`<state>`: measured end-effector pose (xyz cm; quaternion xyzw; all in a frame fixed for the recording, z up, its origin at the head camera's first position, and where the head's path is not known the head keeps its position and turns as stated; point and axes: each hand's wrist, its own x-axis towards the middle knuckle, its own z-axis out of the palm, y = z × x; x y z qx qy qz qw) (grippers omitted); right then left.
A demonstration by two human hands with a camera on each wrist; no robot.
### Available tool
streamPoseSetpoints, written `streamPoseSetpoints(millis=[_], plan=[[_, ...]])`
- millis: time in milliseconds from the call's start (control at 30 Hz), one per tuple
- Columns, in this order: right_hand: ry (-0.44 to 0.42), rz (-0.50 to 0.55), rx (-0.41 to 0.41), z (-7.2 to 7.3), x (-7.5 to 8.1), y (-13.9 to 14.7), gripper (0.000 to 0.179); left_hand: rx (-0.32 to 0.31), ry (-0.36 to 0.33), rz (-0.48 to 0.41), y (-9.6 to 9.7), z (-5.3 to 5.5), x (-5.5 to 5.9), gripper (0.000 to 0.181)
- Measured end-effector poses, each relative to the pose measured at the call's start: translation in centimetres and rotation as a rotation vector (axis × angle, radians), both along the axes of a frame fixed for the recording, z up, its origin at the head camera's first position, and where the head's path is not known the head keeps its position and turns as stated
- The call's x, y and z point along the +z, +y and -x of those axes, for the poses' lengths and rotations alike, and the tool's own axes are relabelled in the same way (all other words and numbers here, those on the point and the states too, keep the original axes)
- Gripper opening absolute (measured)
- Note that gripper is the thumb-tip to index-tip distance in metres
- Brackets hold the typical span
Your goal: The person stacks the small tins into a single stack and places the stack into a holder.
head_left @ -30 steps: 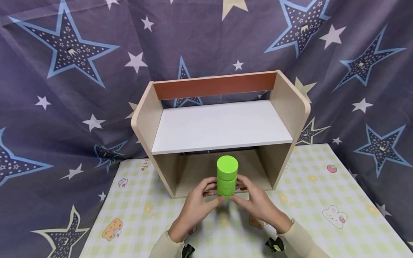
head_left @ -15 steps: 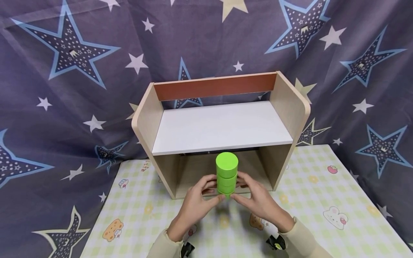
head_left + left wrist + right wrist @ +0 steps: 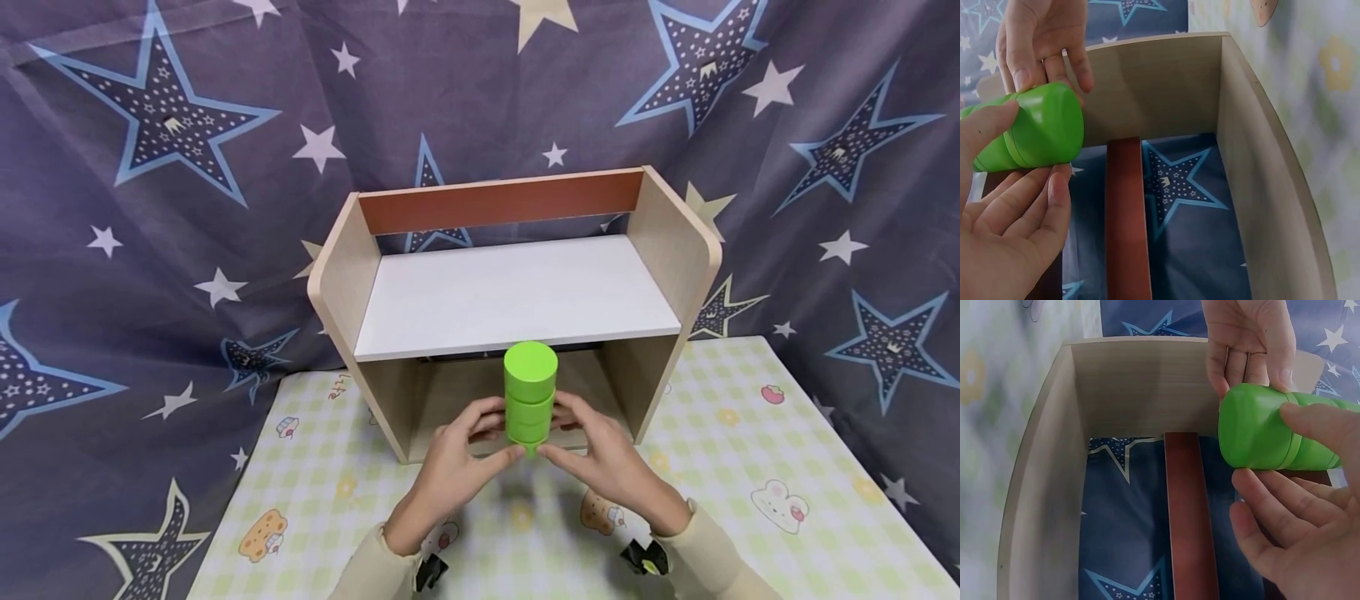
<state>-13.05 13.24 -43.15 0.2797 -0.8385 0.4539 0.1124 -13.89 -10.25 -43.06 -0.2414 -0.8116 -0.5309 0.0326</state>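
A bright green cylinder (image 3: 530, 392) with ring grooves around it stands upright between my two hands, its flat top facing up, in front of the shelf. My left hand (image 3: 459, 457) pinches its left side, thumb near the lower end and fingers behind. From the right, my right hand (image 3: 609, 457) grips it the same way, the thumbs nearly meeting at the front. Both wrist views show the green cylinder (image 3: 1047, 127) between thumbs and fingers. A shadow lies on the cloth below, and the cylinder appears raised off the table.
A small two-level wooden shelf (image 3: 326, 287) with a white middle board (image 3: 517, 292) and a brown back rail (image 3: 502, 200) stands behind the hands. It rests on a table with a checked cloth (image 3: 720, 517). Star-patterned fabric (image 3: 247, 75) hangs behind.
Both hands have raised the green cylinder slightly, and its top appears higher and larger in the head view. The grip looks the same. The shelf has stayed put.
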Motion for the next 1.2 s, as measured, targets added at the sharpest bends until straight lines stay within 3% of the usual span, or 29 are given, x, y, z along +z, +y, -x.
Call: streamPoseSetpoints(millis=[600, 1200], plan=[[0.092, 0.039, 0.001, 0.4, 2.2, 0.6, 0.07, -0.09, 0.127, -0.088, 0.3, 0.8, 2.3, 0.058], [0.144, 0.066, 0.005, 1.1, 4.2, 0.4, 0.071, -0.114, 0.185, -0.123, 0.1, 1.6, 4.4, 0.058]])
